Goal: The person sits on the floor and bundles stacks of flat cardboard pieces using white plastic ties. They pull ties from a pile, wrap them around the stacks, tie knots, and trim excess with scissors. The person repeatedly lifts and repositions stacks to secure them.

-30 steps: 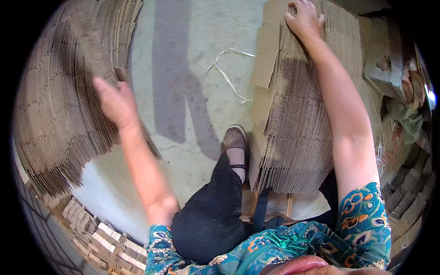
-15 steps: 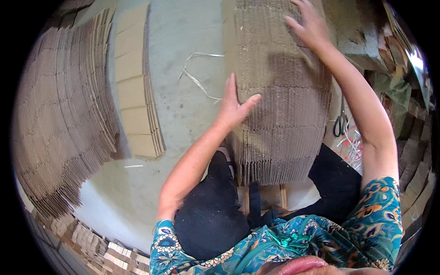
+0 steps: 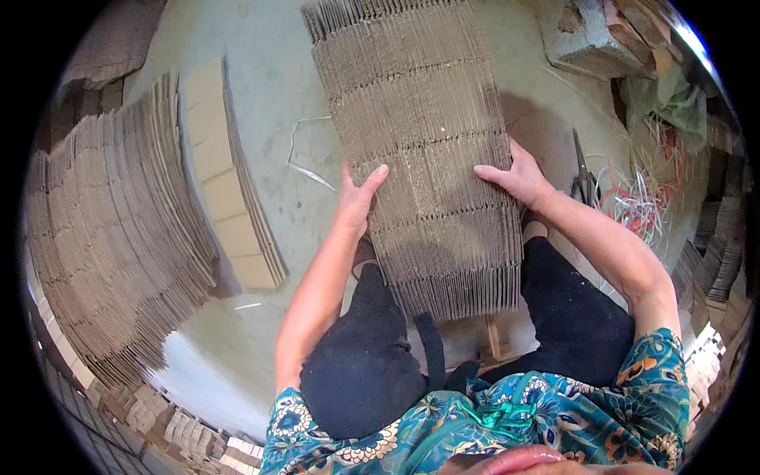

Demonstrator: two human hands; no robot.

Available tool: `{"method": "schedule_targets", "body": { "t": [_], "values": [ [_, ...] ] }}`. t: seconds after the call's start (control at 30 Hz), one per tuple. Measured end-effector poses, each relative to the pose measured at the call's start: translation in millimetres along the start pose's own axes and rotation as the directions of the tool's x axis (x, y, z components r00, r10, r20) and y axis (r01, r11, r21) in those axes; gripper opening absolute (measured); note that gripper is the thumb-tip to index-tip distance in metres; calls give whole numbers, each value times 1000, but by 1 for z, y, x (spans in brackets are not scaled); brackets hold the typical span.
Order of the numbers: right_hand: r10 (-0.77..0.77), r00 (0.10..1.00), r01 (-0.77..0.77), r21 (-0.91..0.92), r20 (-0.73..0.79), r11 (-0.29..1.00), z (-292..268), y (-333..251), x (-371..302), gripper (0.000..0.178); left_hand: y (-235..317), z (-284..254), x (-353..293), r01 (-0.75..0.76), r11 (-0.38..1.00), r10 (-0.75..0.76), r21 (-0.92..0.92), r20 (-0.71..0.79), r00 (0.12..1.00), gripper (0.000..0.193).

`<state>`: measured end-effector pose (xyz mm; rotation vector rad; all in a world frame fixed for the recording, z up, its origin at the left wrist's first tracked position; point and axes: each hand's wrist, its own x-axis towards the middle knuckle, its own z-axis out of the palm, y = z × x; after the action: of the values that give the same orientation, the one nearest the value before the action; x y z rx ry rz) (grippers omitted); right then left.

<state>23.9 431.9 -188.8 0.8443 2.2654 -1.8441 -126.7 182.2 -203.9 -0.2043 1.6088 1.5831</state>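
Observation:
A long stack of brown corrugated cardboard pieces (image 3: 427,174), edges up, stretches away from me between my legs. My left hand (image 3: 358,196) presses on its left side, thumb lying over the top edge. Against the right side rests my right hand (image 3: 518,176), its thumb also over the top. Together the two hands clasp the stack from both sides; the fingers under and behind the sides are mostly hidden.
To the left stand a large stack of cardboard (image 3: 119,229) and a narrow row of tan cardboard pieces (image 3: 226,182). A white strap (image 3: 305,168) lies on the floor. At right are black-handled scissors (image 3: 584,184), tangled strapping scraps (image 3: 637,207) and a pale block (image 3: 582,39).
My right hand has come back toward me from the far part of the stack to its right side. The left hand has shifted slightly left, and both now grip the stack's sides.

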Motion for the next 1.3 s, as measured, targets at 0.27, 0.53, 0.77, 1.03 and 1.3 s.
{"method": "schedule_targets", "body": {
  "t": [0.27, 0.53, 0.77, 1.03, 1.3],
  "values": [
    [4, 996, 36, -430, 93, 902, 3, 2, 14, 91, -3, -9, 11, -204, 890, 261, 408, -90, 961, 89],
    [66, 991, -1, -483, 118, 876, -1, 13, 19, 93, 32, 79, -1, -633, -122, 632, 764, 552, 544, 95],
    [257, 913, -298, 89, 318, 950, -51, 54, 62, 46, 16, 135, 8, -861, -293, 134, 416, 909, 394, 73],
    [-284, 948, 77, -764, -143, 640, -43, 77, 158, 24, 13, 140, 9, -846, -316, 153, 428, 904, 400, 59],
    [3, 997, 58, -832, 71, 552, -35, 67, 139, 24, 12, 140, 9, -838, -313, 158, 447, 894, 418, 58]
  ]
}}
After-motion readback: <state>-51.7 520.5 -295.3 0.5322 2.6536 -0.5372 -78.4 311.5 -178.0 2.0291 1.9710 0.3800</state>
